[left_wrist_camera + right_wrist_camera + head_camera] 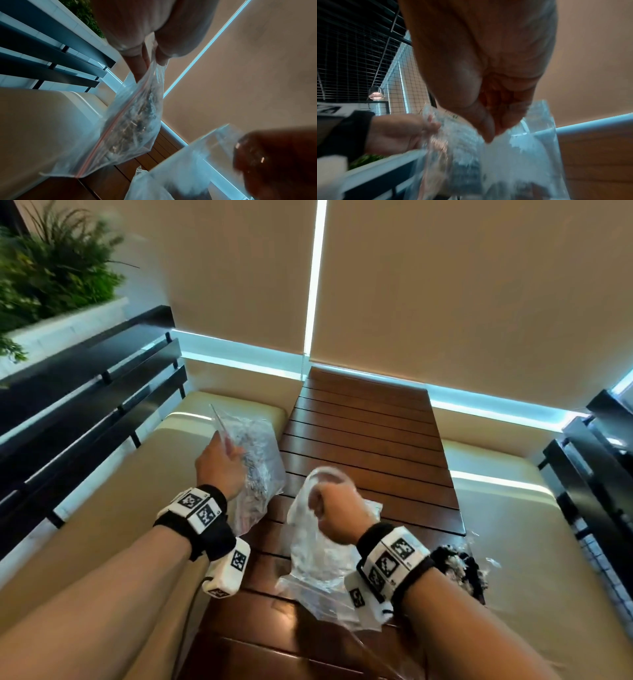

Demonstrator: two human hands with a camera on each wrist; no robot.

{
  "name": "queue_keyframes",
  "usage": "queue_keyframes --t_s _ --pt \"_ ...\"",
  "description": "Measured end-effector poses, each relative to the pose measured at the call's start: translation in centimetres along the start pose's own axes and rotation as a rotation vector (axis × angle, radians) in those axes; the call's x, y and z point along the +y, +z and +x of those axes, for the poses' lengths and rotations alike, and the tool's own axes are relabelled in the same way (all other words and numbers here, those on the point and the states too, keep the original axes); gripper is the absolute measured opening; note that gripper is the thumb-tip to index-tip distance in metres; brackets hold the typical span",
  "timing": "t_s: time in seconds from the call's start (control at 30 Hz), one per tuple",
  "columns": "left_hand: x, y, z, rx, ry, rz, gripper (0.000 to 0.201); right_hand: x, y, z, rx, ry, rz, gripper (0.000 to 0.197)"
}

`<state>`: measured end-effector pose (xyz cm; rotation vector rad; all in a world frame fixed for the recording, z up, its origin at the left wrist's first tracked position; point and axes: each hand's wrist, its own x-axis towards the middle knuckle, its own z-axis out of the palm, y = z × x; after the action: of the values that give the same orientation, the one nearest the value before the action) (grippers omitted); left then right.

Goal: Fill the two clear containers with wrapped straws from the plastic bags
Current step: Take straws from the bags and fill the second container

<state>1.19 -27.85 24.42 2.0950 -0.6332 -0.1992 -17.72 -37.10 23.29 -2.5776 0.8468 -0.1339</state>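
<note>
pinching a zip bag (pixel 130 128) in left hand (pixel 219 465) fingers, right hand (pixel 334 510) gripping another bag (pixel 318 546)

No readable text anywhere; the wristbands (pixel 198 510) carry only black-and-white marker patterns.

Both hands (pixel 219 465) (pixel 334 513) raised, fingers (pixel 161 56) pinched

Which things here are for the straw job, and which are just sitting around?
For the job:
- zip bag, pinched by the left hand
- second clear bag, gripped by the right hand
- third bag with dark contents, lying on the table

Just around:
- wooden slat table
- cream bench cushions
- green plant
- black rails
</note>
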Motion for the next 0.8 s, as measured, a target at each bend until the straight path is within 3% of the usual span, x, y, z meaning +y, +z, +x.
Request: queue_keyframes --t_s 0.1,0.17,0.5,0.67,0.8 --pt "-0.1 -0.1 -0.2 -0.016 0.007 0.002 0.012 -0.1 3.5 -1.5 -0.188 -0.023 -0.082 0.025" --pt "0.0 0.2 -0.6 -0.027 0.004 -0.024 0.013 0.5 4.9 -1.8 -0.225 -0.004 -0.135 0.024" --pt "-0.7 1.3 -1.3 -0.065 0.006 -0.058 0.014 4.6 3.0 1.1 -0.024 0.116 -0.209 0.033" --pt "-1.2 0.8 -0.6 -0.068 0.038 0.001 0.015 3.2 2.1 2.0 0.106 0.077 -0.006 0.026" --pt "-1.1 0.9 -0.3 -0.081 0.11 0.098 0.01 -0.1 3.3 1.1 -0.046 -0.041 0.074 0.037"
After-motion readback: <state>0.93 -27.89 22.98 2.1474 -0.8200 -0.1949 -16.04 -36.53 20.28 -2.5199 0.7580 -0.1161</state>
